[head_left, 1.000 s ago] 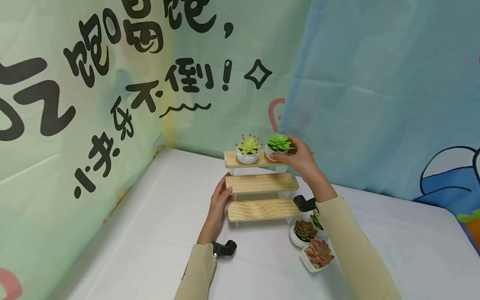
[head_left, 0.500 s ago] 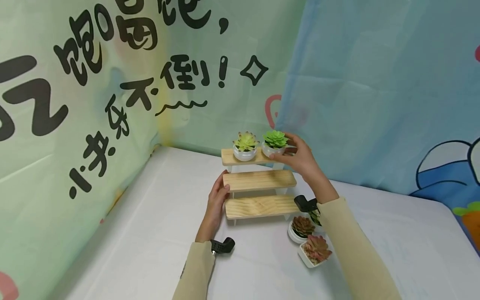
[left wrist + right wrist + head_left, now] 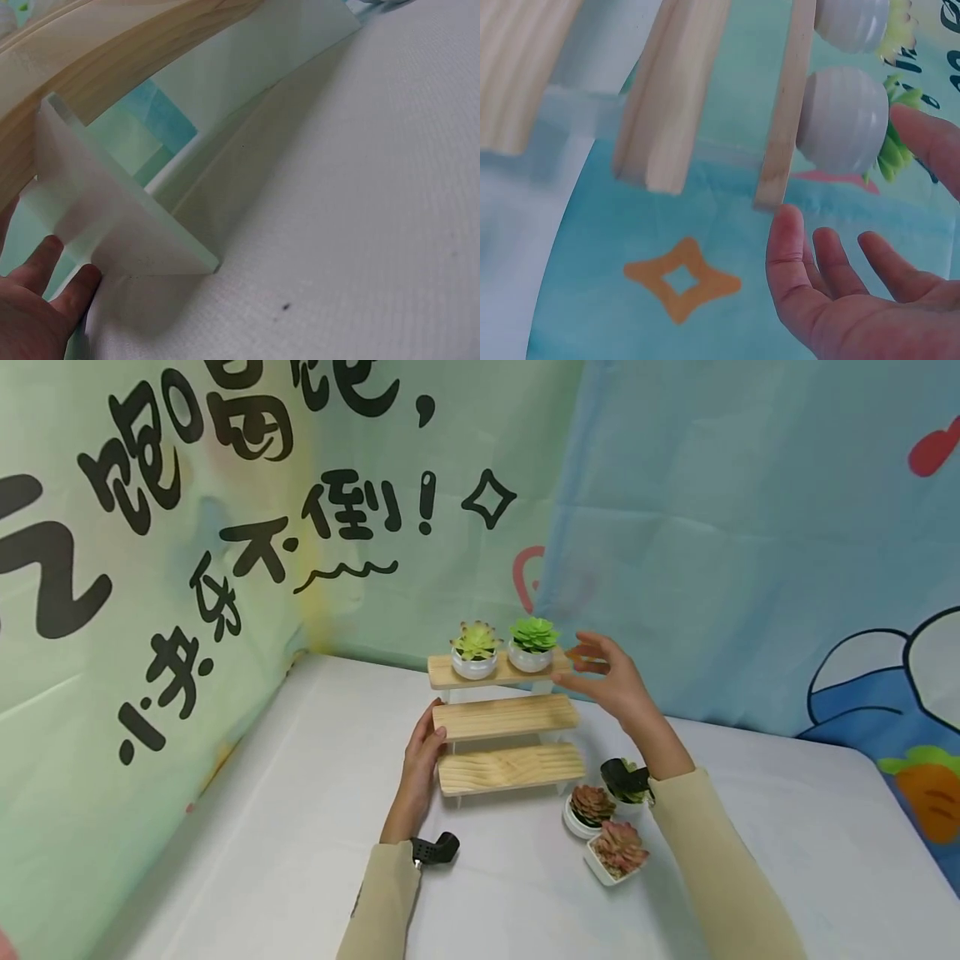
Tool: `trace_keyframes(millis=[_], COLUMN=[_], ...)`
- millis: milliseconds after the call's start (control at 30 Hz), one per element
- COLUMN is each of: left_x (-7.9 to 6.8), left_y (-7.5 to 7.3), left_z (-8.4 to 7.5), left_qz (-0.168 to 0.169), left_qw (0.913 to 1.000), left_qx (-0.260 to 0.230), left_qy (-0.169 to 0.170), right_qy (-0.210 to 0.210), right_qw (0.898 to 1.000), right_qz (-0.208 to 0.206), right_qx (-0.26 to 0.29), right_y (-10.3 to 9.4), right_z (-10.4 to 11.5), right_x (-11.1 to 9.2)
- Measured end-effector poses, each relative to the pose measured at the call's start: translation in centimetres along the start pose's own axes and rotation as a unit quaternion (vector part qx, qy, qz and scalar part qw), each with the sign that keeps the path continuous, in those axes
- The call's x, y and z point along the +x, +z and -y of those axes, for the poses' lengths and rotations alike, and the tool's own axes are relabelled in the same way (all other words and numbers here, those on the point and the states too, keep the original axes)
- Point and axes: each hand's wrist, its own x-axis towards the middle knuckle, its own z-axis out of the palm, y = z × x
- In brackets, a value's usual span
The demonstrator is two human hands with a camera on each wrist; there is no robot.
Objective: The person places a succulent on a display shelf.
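Note:
A three-tier wooden plant stand (image 3: pixel 510 718) with white side panels stands on the table. My left hand (image 3: pixel 420 764) grips its left end, thumb at the end of the middle plank; in the left wrist view, fingers (image 3: pixel 75 292) lie by the side panel (image 3: pixel 127 202). On the top plank sit a yellow-green potted succulent (image 3: pixel 475 647) at left and a bright green potted succulent (image 3: pixel 533 643) beside it. My right hand (image 3: pixel 618 681) is held apart from the green one's pot (image 3: pixel 845 120), fingers spread and holding nothing, near the top plank's right end.
Right of the stand, a brown succulent in a round pot (image 3: pixel 591 807), a reddish succulent in a square pot (image 3: pixel 617 852) and a green succulent (image 3: pixel 628 781), partly hidden by the right wrist camera, stand together. Printed cloth backdrops (image 3: pixel 675 568) rise behind the white table (image 3: pixel 300 827).
My right hand has let go of the bright green succulent's pot and drawn away to the right. The pot stays on the top plank. My left hand keeps its place on the stand.

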Motion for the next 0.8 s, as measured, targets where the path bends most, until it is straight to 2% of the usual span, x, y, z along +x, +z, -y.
trace_keyframes(millis=[533,800], left_x=[-0.7,-0.9], left_y=[0.2,0.6], left_z=[-0.4,-0.4], left_qz=[-0.001,0.001], left_qw=[0.9998,0.9996], left_qx=[-0.018,-0.023], left_qy=[-0.01,-0.017], right_qy=[0.026,0.043], right_qw=[1.0,0.999], right_qz=[-0.011,-0.019], right_qx=[0.0,-0.012], right_y=[-2.5,-3.8], right_z=[-3.1,-5.3], right_x=[-4.1,-6.5])
